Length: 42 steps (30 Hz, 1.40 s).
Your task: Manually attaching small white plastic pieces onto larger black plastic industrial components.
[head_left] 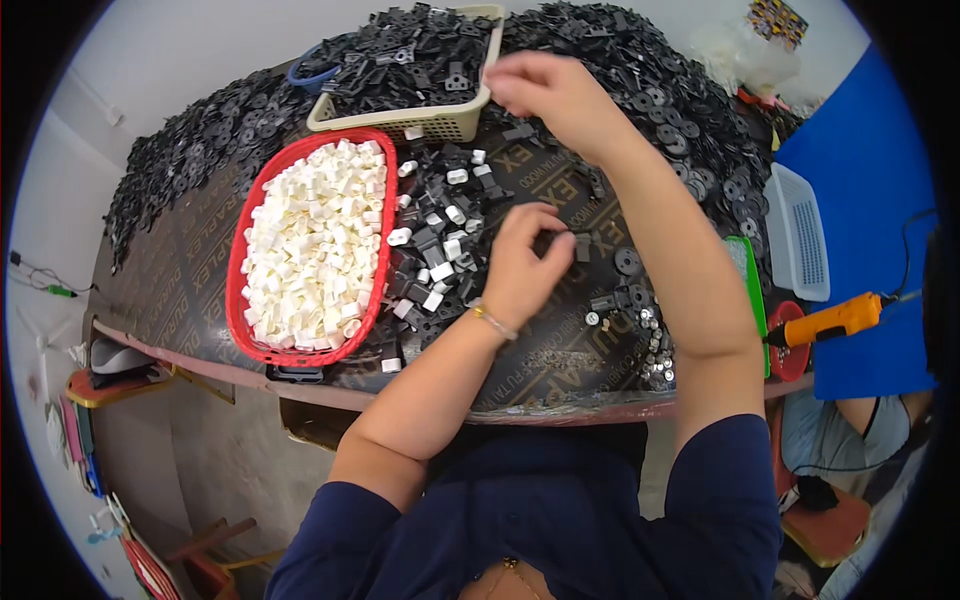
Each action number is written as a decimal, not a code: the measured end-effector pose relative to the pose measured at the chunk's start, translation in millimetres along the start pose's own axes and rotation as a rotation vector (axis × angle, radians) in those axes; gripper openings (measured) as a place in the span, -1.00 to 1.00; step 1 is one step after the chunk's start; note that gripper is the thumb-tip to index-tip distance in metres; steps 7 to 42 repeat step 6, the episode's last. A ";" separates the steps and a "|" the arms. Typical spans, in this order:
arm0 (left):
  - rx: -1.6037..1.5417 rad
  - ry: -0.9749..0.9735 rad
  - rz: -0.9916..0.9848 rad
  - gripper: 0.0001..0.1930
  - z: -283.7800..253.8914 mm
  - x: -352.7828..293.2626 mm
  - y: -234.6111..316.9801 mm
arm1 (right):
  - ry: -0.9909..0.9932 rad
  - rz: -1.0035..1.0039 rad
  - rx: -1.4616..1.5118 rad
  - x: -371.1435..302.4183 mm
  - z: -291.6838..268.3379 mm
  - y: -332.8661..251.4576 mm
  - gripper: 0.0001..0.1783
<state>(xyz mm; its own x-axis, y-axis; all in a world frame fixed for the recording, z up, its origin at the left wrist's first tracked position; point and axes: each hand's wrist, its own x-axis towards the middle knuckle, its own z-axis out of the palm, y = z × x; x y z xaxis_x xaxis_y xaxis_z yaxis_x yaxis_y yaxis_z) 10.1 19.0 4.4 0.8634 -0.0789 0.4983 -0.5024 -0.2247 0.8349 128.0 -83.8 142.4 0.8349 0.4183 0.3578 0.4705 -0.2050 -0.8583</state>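
Note:
My left hand point(528, 262) hovers over the table beside the loose black and white pieces, fingers curled and thumb apart. Only dark shows in the gap, and I make out nothing held there. A small grey-black part point(583, 246) shows just past its thumb. My right hand point(550, 92) reaches to the right rim of a beige basket point(455, 122) heaped with black plastic parts. Its fingers are drawn together and slightly blurred, and whatever may be between them is hidden. Left of my left hand lie black parts point(430, 240) with white sleeve-like pieces among them.
A red basket point(388, 215) full of white pieces stands at the left. Piles of black parts point(215, 130) line the table's back. Small metal pieces point(656, 350) lie near the front edge. To the right are an orange electric screwdriver point(832, 318), a red bowl point(790, 360) and a white basket point(798, 230).

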 end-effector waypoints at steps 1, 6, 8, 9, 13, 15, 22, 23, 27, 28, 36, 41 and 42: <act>-0.324 0.051 -0.178 -0.79 3.7 0.7 -5.9 | 0.003 0.039 -0.020 -20.8 -10.7 13.3 -0.63; -0.994 0.105 -0.421 -0.75 0.8 6.5 -10.3 | -0.099 0.360 -0.580 -120.1 -53.3 69.9 -0.65; -0.994 0.105 -0.421 -0.75 0.8 6.5 -10.3 | -0.099 0.360 -0.580 -120.1 -53.3 69.9 -0.65; -0.994 0.105 -0.421 -0.75 0.8 6.5 -10.3 | -0.099 0.360 -0.580 -120.1 -53.3 69.9 -0.65; -0.994 0.105 -0.421 -0.75 0.8 6.5 -10.3 | -0.099 0.360 -0.580 -120.1 -53.3 69.9 -0.65; -0.994 0.105 -0.421 -0.75 0.8 6.5 -10.3 | -0.099 0.360 -0.580 -120.1 -53.3 69.9 -0.65; -0.994 0.105 -0.421 -0.75 0.8 6.5 -10.3 | -0.099 0.360 -0.580 -120.1 -53.3 69.9 -0.65; -0.994 0.105 -0.421 -0.75 0.8 6.5 -10.3 | -0.099 0.360 -0.580 -120.1 -53.3 69.9 -0.65; -0.994 0.105 -0.421 -0.75 0.8 6.5 -10.3 | -0.099 0.360 -0.580 -120.1 -53.3 69.9 -0.65; -0.994 0.105 -0.421 -0.75 0.8 6.5 -10.3 | -0.099 0.360 -0.580 -120.1 -53.3 69.9 -0.65; -0.994 0.105 -0.421 -0.75 0.8 6.5 -10.3 | -0.099 0.360 -0.580 -120.1 -53.3 69.9 -0.65; -0.994 0.105 -0.421 -0.75 0.8 6.5 -10.3 | -0.099 0.360 -0.580 -120.1 -53.3 69.9 -0.65; -0.994 0.105 -0.421 -0.75 0.8 6.5 -10.3 | -0.099 0.360 -0.580 -120.1 -53.3 69.9 -0.65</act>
